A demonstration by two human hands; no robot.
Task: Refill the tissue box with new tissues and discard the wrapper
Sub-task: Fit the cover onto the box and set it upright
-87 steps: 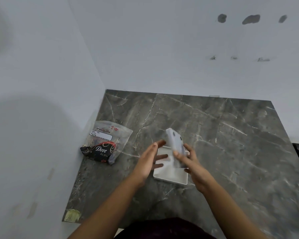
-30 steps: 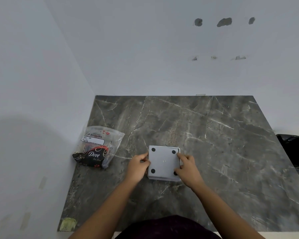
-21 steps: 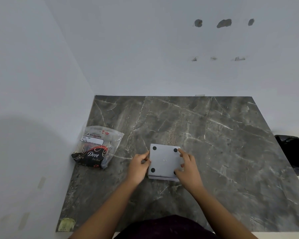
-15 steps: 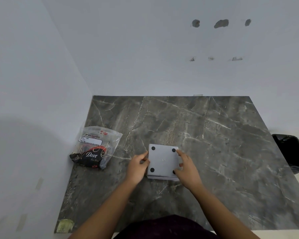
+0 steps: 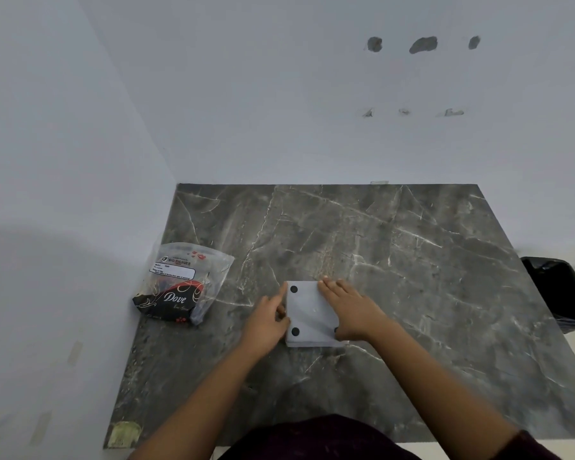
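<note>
A square white tissue box (image 5: 307, 313) lies upside down on the dark marble table (image 5: 412, 260), its grey base with black rubber feet facing up. My left hand (image 5: 268, 322) grips its left edge, index finger stretched along the side. My right hand (image 5: 352, 308) lies flat on the base with the fingers together, covering the right half and both right feet. A clear plastic wrapper (image 5: 183, 283), printed "Dove" in black and red, lies to the left near the wall. Whether it holds tissues I cannot tell.
White walls close off the table's left and far sides. A black bin with a liner (image 5: 561, 293) stands on the floor past the table's right edge. A yellowish sticker (image 5: 124, 433) marks the near left corner.
The grey base went onto the box, which now lies bottom up. Over the last second my right hand moved from the box's right edge to lie flat on top; the left stayed.
</note>
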